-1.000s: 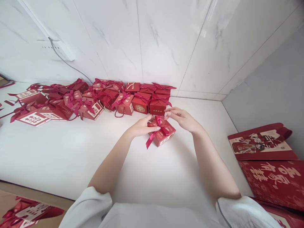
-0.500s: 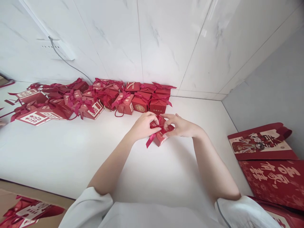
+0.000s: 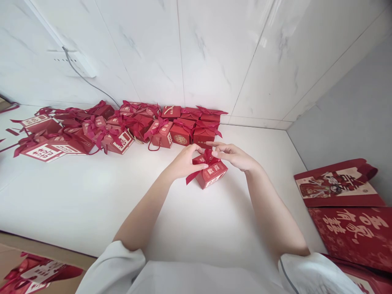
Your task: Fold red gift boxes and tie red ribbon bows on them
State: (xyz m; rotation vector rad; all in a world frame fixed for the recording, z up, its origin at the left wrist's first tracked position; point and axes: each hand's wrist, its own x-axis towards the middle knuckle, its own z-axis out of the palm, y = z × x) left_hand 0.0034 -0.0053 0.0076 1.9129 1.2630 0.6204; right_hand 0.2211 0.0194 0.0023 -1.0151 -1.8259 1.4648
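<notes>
left grip (image 3: 183, 164), right grip (image 3: 238, 157): at bow (image 3: 208, 157) | box (image 3: 212, 172): on table (image 3: 196, 228)

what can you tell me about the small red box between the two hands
The small red box looks like folded card, with pale Chinese characters and a pale printed panel. Red, satiny ribbon sits on top, a tail hanging past one side. It rests at an angle on the white table. The left hand and right hand are at its top; exact contact is unclear.

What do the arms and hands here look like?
They are a person's: left hand and right hand ungloved, forearms bare below short, loose sleeves in pale greyish white. A thin dark line marks the right sleeve.
</notes>
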